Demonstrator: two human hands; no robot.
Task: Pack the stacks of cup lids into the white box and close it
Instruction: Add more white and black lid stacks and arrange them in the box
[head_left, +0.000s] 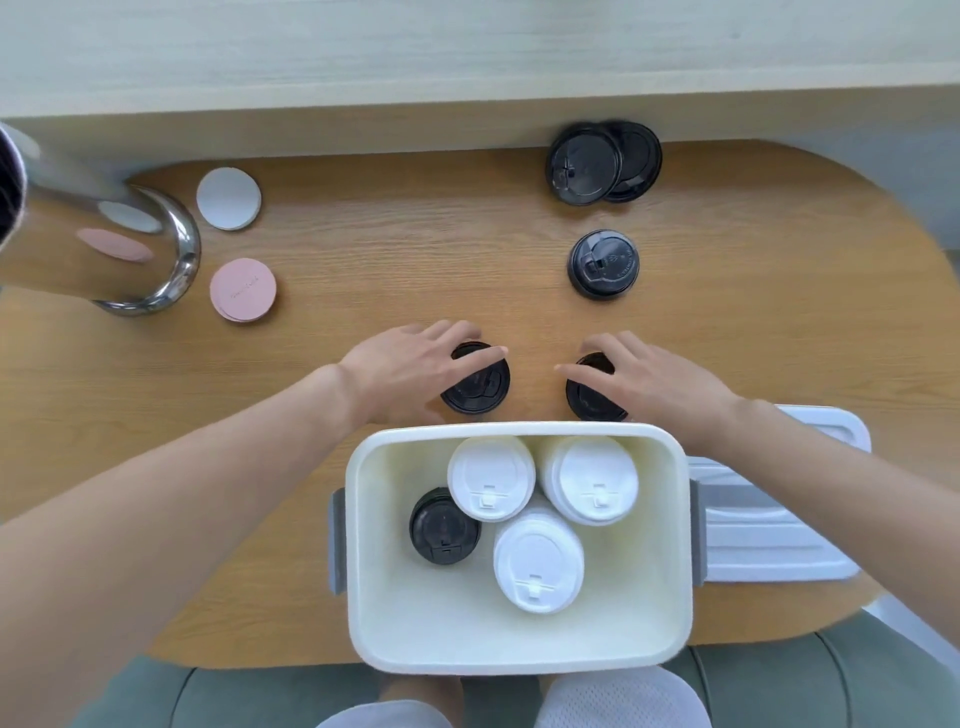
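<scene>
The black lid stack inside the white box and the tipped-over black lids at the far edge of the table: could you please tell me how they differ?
The black stack in the box stands neatly upright, while the far black lids have slumped sideways, overlapping each other. The boxed stack sits inside the white box beside three white lid stacks; the far lids lie alone on the wooden table. Both are black sip lids that neither hand touches.

My wooden surface (395, 249), seen from above

It is oak-coloured with rounded ends and an even grain, lit softly with no hard shadows. Beyond the surface's far edge runs a pale cream ledge or wall panel (467, 52). At its left end stands a shiny metal column (104, 244). Below its near edge I see grey-green seat cushions (249, 696).
</scene>
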